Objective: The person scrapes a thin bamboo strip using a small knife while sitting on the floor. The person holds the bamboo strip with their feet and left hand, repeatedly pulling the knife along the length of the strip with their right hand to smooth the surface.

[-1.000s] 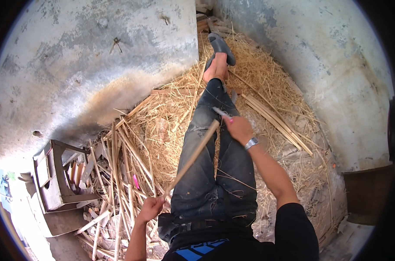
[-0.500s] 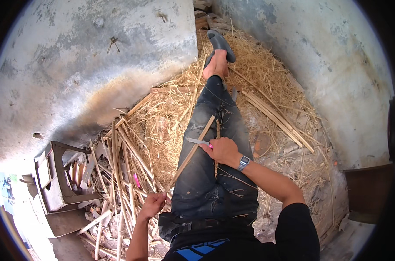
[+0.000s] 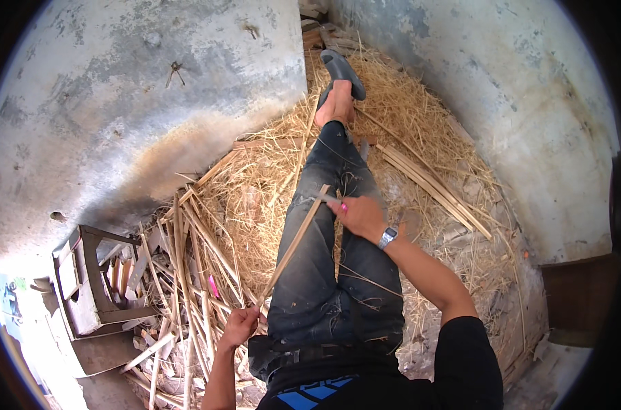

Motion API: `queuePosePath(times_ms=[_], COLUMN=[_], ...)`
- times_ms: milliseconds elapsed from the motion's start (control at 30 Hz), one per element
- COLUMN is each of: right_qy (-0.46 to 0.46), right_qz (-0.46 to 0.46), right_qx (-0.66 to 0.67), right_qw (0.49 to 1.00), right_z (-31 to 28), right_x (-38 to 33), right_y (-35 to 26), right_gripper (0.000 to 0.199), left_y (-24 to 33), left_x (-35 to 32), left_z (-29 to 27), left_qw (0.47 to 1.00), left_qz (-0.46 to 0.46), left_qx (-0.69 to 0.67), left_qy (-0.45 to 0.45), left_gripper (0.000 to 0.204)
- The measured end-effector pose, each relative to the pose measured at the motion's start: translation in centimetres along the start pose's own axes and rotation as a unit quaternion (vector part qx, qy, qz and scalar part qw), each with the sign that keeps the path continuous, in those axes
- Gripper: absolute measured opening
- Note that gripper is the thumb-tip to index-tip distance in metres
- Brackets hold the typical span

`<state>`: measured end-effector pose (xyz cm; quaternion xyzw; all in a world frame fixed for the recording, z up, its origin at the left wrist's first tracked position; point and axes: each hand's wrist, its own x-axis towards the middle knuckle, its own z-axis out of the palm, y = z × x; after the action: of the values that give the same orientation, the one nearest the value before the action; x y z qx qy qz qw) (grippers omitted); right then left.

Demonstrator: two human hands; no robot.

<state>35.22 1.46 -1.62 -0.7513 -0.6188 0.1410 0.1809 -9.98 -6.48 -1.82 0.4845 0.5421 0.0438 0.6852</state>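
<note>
I sit on a straw-covered floor with my legs in dark jeans stretched out. My left hand [image 3: 240, 325] grips the near end of a long thin bamboo strip [image 3: 293, 244] that runs diagonally up across my thigh. My right hand [image 3: 360, 214], with a watch on its wrist, holds a small knife [image 3: 332, 199] with a pink handle; the blade meets the strip's far end. A dark sandal [image 3: 343, 70] is on my far foot.
Loose straw and shavings [image 3: 420, 116] cover the ground. A bundle of split bamboo strips [image 3: 430, 184] lies to the right of my legs, and more strips [image 3: 187, 253] lie piled at the left. A small wooden stool [image 3: 91, 280] stands at the far left. Grey concrete walls [image 3: 132, 89] enclose the spot.
My right hand first pulled the knife back along the strip toward me, then moved outward again to the strip's far end. My left hand kept its hold on the near end.
</note>
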Motion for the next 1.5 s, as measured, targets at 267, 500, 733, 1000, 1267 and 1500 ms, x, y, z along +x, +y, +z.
queuePosePath(times_ms=[267,500,733,1000,1267,1500], right_qy=[0.057,0.044,0.011,0.044,0.004,0.087], right_qz=[0.054,0.111,0.066,0.041,0.003,0.022], right_qx=[0.034,0.151,0.204,0.166,0.244,0.243], right_qw=[0.996,0.981,0.977,0.984,0.97,0.966], right_z=[-1.3,-4.1,-1.5,2.8,2.4,0.7], right_x=[1.3,1.8,2.2,2.1,-1.9,1.5], right_y=[4.3,3.4,-2.1,-3.1,-5.3,-1.3], right_gripper=[0.069,0.07,0.073,0.076,0.059,0.037], left_y=[-1.1,-0.8,0.2,3.8,5.5,4.7], left_x=[-0.7,-0.4,1.1,2.0,2.9,4.0], left_z=[-0.3,0.3,1.0,4.2,4.4,3.1], left_qw=[0.998,0.989,0.958,0.939,0.933,0.953], left_qz=[0.018,0.059,0.151,0.173,0.189,0.174], left_qx=[0.052,0.113,0.183,0.214,0.216,0.182], left_qy=[0.029,0.071,0.163,0.208,0.216,0.17], left_gripper=[0.051,0.056,0.041,0.036,0.038,0.042])
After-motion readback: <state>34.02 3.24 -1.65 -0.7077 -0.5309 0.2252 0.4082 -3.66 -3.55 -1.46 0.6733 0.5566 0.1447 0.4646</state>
